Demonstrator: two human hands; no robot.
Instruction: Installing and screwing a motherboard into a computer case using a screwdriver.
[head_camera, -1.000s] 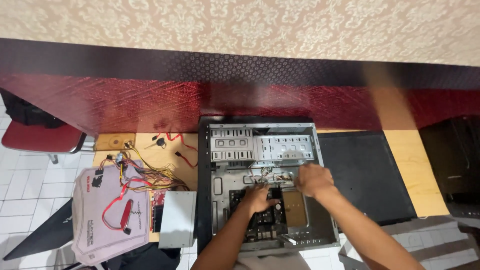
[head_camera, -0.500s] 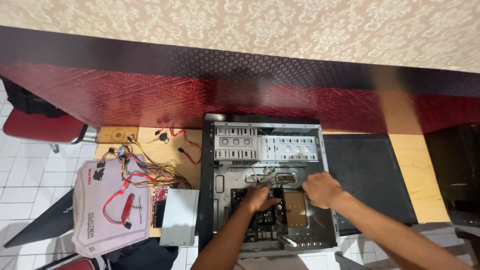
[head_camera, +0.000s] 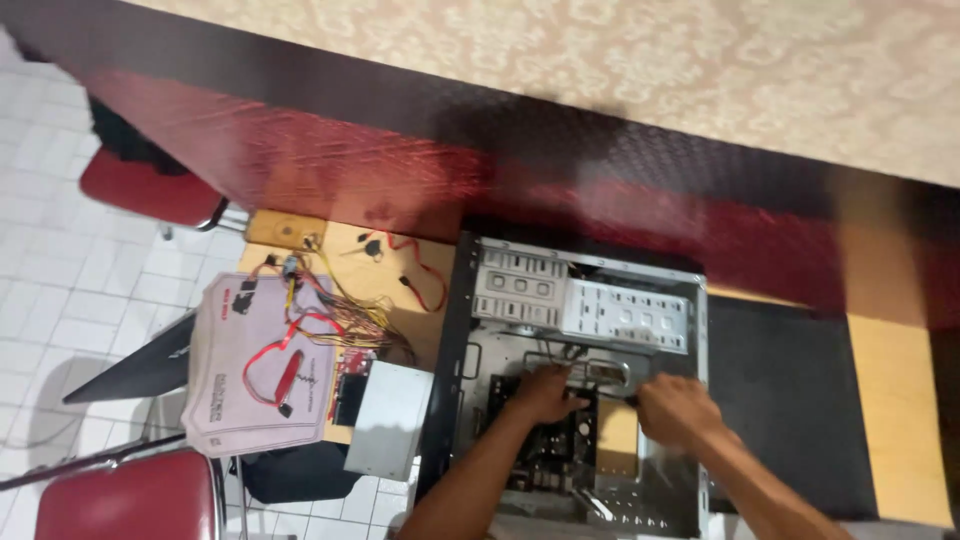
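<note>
An open computer case (head_camera: 460, 330) lies on its side on a wooden table, its metal drive cages at the far end and a dark motherboard (head_camera: 545, 455) inside. My left hand (head_camera: 545, 392) rests on the motherboard near the case's middle, fingers curled down among cables. My right hand (head_camera: 678, 408) hovers just to its right inside the case, fingers closed around a thin dark tool or cable; which one I cannot tell.
Left of the case lie a silver power supply (head_camera: 390, 420), a tangle of yellow and red cables (head_camera: 330, 315), and a pink sheet (head_camera: 240, 370). A black side panel (head_camera: 790, 400) lies to the right. Red chairs (head_camera: 130, 500) stand on the white tile floor.
The view has tilted and shifted. My right hand moved down and left toward my left hand, deeper into the case. My left hand stayed on the motherboard.
</note>
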